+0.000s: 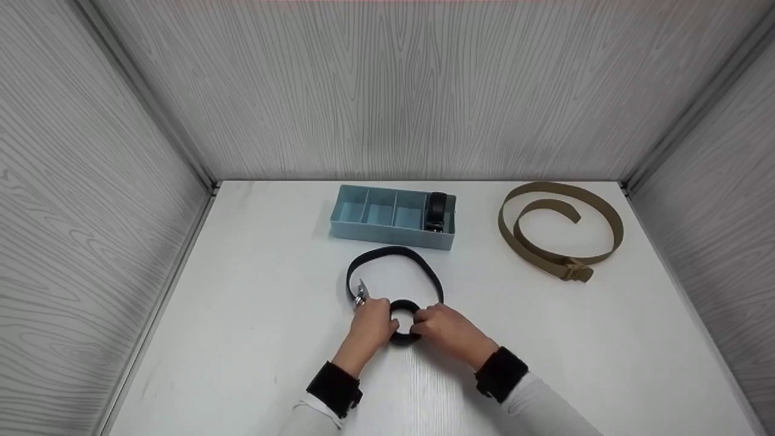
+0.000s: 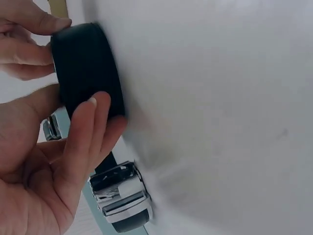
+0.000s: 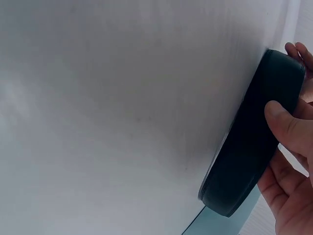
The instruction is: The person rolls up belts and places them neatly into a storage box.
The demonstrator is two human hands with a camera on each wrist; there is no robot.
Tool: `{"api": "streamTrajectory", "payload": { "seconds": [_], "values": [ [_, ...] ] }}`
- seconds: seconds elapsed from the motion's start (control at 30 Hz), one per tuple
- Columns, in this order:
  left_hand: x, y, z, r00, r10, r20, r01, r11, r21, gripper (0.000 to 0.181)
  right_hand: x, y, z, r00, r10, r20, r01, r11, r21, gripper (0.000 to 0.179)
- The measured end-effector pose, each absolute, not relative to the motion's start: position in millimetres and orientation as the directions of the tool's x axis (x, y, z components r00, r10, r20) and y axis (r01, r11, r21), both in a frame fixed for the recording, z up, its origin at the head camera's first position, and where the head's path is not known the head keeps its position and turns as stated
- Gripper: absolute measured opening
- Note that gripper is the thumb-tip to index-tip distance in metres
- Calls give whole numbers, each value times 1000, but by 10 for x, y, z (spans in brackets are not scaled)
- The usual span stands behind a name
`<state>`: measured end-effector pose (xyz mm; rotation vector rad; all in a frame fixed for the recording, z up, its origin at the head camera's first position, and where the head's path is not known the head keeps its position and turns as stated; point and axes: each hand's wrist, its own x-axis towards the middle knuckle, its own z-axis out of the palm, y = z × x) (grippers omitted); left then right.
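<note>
**Black belt (image 3: 249, 139), coiled and pinched**

Left hand (image 1: 370, 322) and right hand (image 1: 449, 330) pinch its opposite sides, on the near side of the blue tray (image 1: 389, 234). It looks light, springy, smooth; best held there, minding the likely heavier metal buckle (image 2: 124, 197).

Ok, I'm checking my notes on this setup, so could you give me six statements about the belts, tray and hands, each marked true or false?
1. The left hand and right hand both hold the black belt. True.
2. The silver buckle is nearer the left hand than the right. True.
3. A black item sits in the blue tray, left of the tan belt. True.
4. The tray has three compartments. False: it has four.
5. The right hand touches the tan belt. False: that belt lies apart from both hands.
6. The black belt is stretched straight. False: part is coiled between the hands.
</note>
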<state>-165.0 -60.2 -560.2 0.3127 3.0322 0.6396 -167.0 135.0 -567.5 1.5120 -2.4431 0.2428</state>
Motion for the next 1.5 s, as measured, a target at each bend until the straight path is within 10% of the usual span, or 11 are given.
{"api": "streamTrajectory", "payload": {
  "seconds": [0.43, 0.97, 1.5],
  "values": [
    [-1729, -579, -5606, -894, 447, 35, 447, 883, 144, 10, -1689, 1433, -5651, -448, -858, 253, -894, 435, -107, 19],
    [-1662, -556, -5646, -957, 278, 86, 291, 907, 304, 11, -1599, 1361, -5666, -489, -832, 262, -868, 495, -47, 12],
    [-1760, -497, -5692, -885, 449, 124, 465, 869, 170, 4, -1638, 1422, -5653, -468, -835, 289, -878, 476, -47, 10]
  ]
}}
